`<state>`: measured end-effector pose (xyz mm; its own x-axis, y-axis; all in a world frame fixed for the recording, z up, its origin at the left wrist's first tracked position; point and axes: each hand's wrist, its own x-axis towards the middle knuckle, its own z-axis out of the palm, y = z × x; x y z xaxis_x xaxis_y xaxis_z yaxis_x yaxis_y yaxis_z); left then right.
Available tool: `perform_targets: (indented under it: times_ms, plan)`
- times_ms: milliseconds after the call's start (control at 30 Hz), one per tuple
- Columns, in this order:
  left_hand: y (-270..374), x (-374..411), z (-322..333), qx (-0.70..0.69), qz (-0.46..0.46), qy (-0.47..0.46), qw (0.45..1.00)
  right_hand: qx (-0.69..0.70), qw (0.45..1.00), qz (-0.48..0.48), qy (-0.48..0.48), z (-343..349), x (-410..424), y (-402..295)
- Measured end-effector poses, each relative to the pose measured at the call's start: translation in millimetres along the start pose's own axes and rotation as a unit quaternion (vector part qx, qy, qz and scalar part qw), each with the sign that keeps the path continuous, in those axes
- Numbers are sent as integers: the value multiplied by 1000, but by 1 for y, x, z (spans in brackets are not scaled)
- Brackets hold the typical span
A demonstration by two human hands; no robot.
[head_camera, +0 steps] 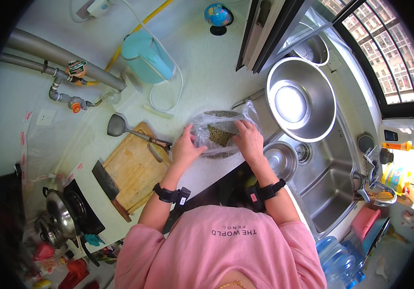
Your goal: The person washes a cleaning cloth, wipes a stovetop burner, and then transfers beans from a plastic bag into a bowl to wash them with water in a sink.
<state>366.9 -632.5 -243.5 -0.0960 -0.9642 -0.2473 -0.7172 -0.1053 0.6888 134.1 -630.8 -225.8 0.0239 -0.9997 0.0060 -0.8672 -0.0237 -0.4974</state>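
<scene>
A clear plastic bag (207, 121) lies on the white countertop in front of me, its mouth spread wide. Small greenish grains or beans (220, 135) show inside it. At the bag's left edge, my left hand (187, 146) has its thumb and fingers on the plastic. My right hand (248, 139) grips the plastic at the right edge, fingers curled over the rim. To the left, a spatula (134, 133) rests across a wooden cutting board (134, 169), its handle end close to my left hand. A cleaver (106, 180) lies along the board's left edge.
A large steel basin (300, 99) and a smaller steel bowl (281, 159) stand at the sink (331, 180) on the right. Behind the bag are a turquoise electric kettle (147, 57) with its cord and a small globe (218, 16). A lidded wok (60, 213) sits far left.
</scene>
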Motion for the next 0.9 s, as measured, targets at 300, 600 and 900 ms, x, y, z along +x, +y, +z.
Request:
perform_targets:
  times_ms: [300, 600, 900]
  plan:
    - [-5, -2, -6, -276, -19, 0, 961, 110, 993, 9, -31, -5, 1, 10]
    - [12, -12, -37, -484, -44, -109, 867, 117, 991, 19, -62, -25, 5, -4]
    - [6, -15, -36, -528, -37, -136, 837, 115, 992, 46, -41, -25, 4, -1]
